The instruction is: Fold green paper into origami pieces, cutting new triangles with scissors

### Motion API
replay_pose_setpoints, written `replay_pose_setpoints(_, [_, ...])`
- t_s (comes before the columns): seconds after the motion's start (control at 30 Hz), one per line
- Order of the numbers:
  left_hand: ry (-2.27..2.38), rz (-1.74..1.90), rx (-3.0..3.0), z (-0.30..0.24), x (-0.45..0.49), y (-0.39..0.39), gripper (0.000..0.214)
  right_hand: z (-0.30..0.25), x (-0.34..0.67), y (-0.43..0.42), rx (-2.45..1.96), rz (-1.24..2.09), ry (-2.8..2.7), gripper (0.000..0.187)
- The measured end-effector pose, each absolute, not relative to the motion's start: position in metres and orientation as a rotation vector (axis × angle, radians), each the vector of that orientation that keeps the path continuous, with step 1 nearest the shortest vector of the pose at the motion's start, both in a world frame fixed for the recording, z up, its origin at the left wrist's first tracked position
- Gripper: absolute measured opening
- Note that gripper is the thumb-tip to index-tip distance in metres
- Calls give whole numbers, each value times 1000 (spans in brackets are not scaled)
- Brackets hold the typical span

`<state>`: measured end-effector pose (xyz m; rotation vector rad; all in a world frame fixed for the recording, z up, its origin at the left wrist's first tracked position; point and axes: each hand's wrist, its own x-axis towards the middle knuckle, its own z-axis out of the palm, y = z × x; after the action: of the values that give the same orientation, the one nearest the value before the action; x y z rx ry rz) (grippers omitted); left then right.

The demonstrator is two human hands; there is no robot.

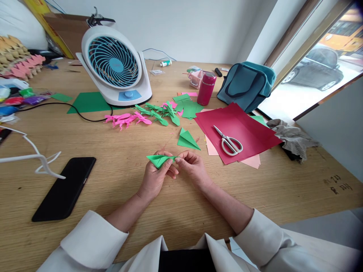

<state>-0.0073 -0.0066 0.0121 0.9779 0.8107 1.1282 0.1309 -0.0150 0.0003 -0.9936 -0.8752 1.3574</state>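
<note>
A folded green paper piece is held just above the wooden table. My left hand grips it from below with curled fingers. My right hand pinches its right tip between thumb and forefinger. Another folded green paper piece lies on the table just beyond my hands. Farther back lie several finished green paper shapes and pink paper shapes.
White-handled scissors lie on red paper sheets to the right. A black phone lies at the left, near a white cable. At the back stand a white fan, a red flask and a blue bag.
</note>
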Motion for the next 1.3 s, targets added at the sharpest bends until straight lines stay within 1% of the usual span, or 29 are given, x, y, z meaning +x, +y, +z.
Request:
replay_pose_setpoints(0.57, [814,1125,942,13,-7,-7,39,7,131,-16,-1048,1335,-885,38])
replay_pose_setpoints(0.8, [802,1126,949,13,-7,-8,36,7,131,-16,-1050,1327,-889,37])
replay_pose_setpoints(0.97, [847,1102,966,10,-8,-6,39,5,132,-15,-1039,1307,-910,37])
replay_pose_setpoints(1.1, [929,1070,996,5,-9,-3,31,7,132,-15,-1018,1306,-928,37])
replay_pose_setpoints(1.3, [1017,1054,1008,5,-11,0,27,10,131,-16,-1014,1296,-957,38])
